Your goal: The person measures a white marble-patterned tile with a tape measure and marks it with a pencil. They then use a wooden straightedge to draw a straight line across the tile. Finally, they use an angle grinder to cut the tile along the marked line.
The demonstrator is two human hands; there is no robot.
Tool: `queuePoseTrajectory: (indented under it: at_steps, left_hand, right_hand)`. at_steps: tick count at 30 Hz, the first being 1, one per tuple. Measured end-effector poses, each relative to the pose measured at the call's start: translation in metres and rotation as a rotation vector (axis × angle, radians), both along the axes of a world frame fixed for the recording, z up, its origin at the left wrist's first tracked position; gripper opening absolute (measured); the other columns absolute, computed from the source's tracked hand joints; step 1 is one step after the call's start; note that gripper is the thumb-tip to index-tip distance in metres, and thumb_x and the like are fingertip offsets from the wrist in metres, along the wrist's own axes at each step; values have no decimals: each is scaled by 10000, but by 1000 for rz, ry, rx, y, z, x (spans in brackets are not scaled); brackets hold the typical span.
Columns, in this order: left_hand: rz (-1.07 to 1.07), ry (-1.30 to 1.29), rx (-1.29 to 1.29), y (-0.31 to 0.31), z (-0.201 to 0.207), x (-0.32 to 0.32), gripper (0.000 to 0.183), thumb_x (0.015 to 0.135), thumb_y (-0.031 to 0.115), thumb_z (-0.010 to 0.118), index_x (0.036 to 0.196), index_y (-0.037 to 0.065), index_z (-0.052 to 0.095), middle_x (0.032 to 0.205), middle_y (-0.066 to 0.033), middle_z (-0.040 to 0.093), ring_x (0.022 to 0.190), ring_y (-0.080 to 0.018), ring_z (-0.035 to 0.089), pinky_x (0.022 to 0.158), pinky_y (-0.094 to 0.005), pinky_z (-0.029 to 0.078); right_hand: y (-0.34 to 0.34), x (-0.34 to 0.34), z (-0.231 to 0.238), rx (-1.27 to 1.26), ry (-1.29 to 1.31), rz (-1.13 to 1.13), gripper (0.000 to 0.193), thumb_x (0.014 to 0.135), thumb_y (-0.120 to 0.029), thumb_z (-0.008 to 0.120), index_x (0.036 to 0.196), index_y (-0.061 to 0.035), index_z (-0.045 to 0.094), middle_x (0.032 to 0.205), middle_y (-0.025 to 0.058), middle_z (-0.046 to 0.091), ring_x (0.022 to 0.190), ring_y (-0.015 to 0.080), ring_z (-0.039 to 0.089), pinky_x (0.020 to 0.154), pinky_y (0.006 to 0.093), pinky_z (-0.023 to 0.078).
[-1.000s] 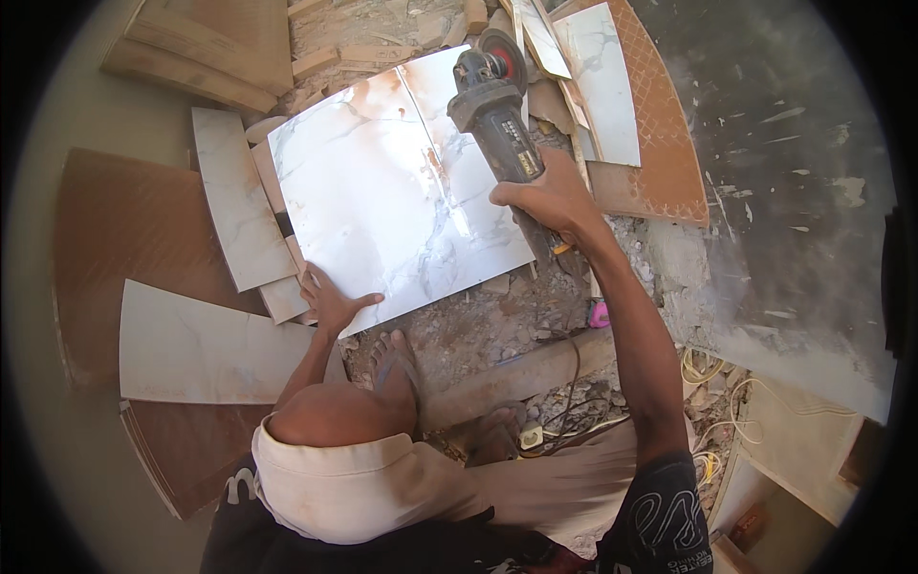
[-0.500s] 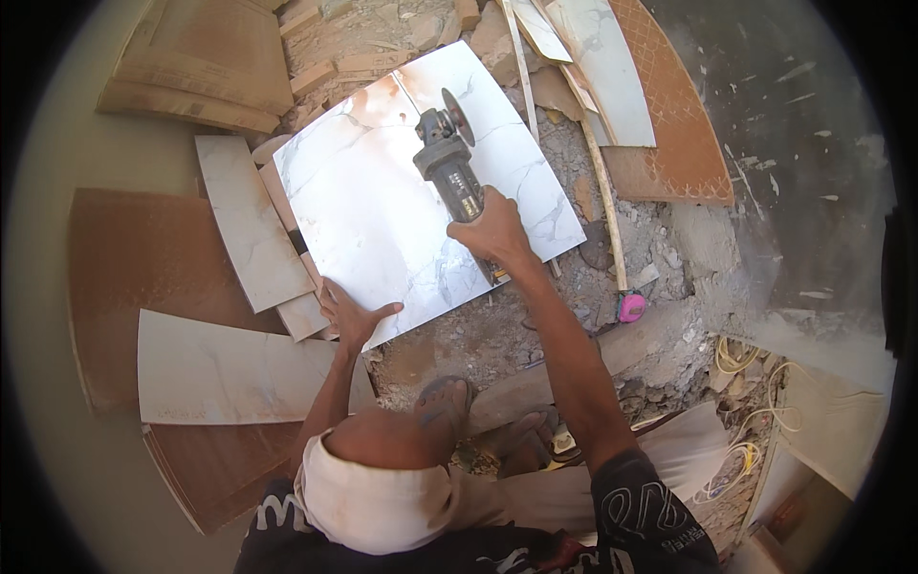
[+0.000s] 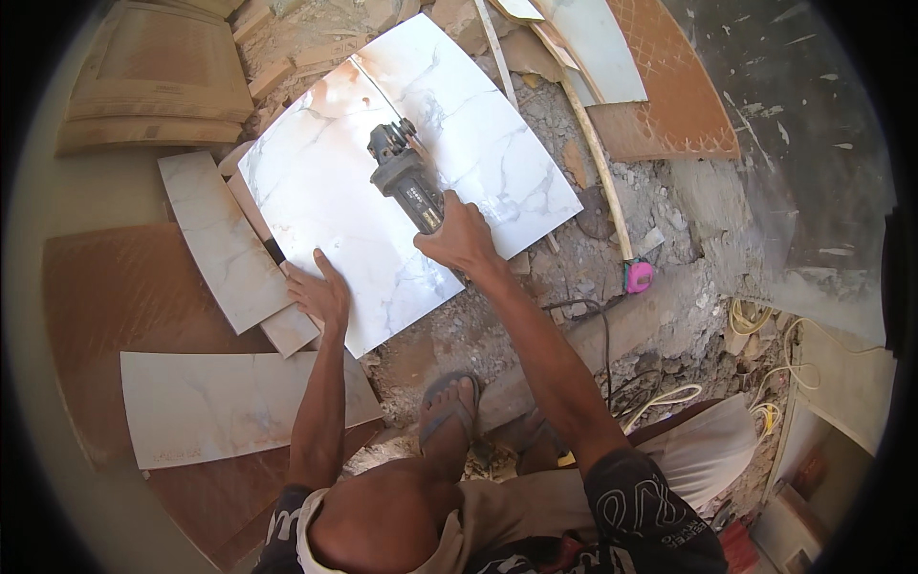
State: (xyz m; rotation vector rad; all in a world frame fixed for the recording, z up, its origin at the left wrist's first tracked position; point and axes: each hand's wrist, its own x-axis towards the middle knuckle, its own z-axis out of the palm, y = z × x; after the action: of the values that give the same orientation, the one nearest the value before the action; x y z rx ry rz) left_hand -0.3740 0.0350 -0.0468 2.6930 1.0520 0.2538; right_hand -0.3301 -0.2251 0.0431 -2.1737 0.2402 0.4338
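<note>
A large white marble-look tile (image 3: pixel 316 201) with grey veins lies before me. A thin dark slit runs inward from its far edge, with reddish dust beside it. My right hand (image 3: pixel 461 234) is wrapped round the body of a black angle grinder (image 3: pixel 413 191). The cutting disc (image 3: pixel 415 142) shows nearly edge-on at the near end of the slit; whether it touches the tile I cannot tell. My left hand (image 3: pixel 320 295) lies on the tile's near left edge, fingers spread and holding nothing.
Cut tile pieces (image 3: pixel 225 239) and brown tile backs (image 3: pixel 124 316) lie at left, by stacked cardboard boxes (image 3: pixel 158 77). Rubble surrounds the tile. A wooden stick (image 3: pixel 598 163) and pink tape measure (image 3: pixel 638 276) lie at right. A black cable (image 3: pixel 606 335) trails near my foot (image 3: pixel 448 411).
The grinder has come down and turned, its disc going from raised and tilted to edge-on in line with the slit. My left hand has shifted slightly along the tile's edge. The view has moved.
</note>
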Motion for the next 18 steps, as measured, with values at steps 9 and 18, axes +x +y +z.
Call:
queuePoseTrajectory:
  at_steps: [9, 18]
  left_hand:
    - [-46, -36, 16, -1, -1, -1, 831, 986, 631, 425, 1493, -17, 306, 1342, -247, 436, 1240, -406, 406, 1002, -583, 354]
    - [-24, -14, 25, -5, 4, 1, 860, 974, 646, 411, 1492, -33, 307, 1353, -267, 444, 1257, -438, 423, 993, -600, 383]
  right_hand:
    - [0, 4, -9, 55, 14, -5, 548, 668, -243, 694, 1078, 94, 560, 966, 304, 665, 935, 453, 665, 878, 475, 526]
    - [-1, 4, -13, 38, 4, -7, 576, 652, -258, 701, 1085, 94, 559, 978, 309, 664, 951, 457, 663, 885, 473, 524]
